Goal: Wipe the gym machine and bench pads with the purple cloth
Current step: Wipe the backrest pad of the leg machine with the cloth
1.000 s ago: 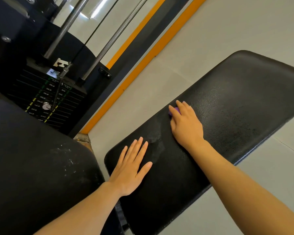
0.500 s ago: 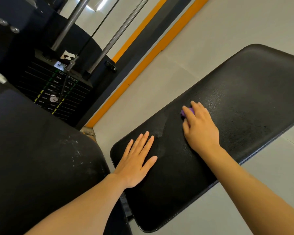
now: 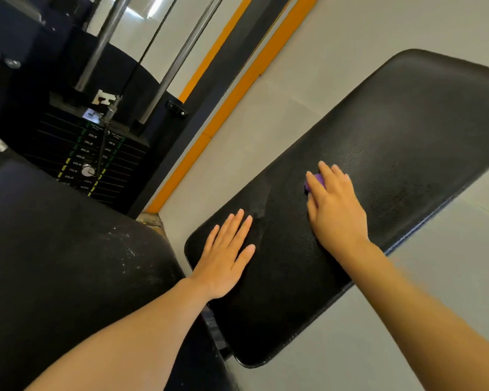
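While the left hand (image 3: 223, 256) lies flat on the near end of the bench pad (image 3: 393, 153), palm down with fingers straight and slightly spread, the right hand (image 3: 335, 210) rests farther along the same pad, toward its middle. The right hand presses down on the purple cloth (image 3: 316, 182), which is almost wholly covered; only a small purple patch shows between the thumb and the forefinger. The right fingers lie fairly straight over the cloth, close together; whether any of them curl round the fabric cannot be told from this view. The two hands are apart, with bare pad surface between them.

The bench pad is black, with a grained surface, and runs diagonally from lower centre to the upper right. A faint pale smear marks the pad just beyond the left fingertips. A second black pad (image 3: 68, 263) fills the lower left, bearing scattered white specks near its upper edge. Behind it stands the weight stack (image 3: 91, 159), its plates labelled with numbers, a selector pin (image 3: 87, 170) seated partway down. Two chrome guide rods (image 3: 178, 60) rise from the stack. The grey floor (image 3: 308, 66) carries orange stripes (image 3: 237, 88) on either side of a dark band.
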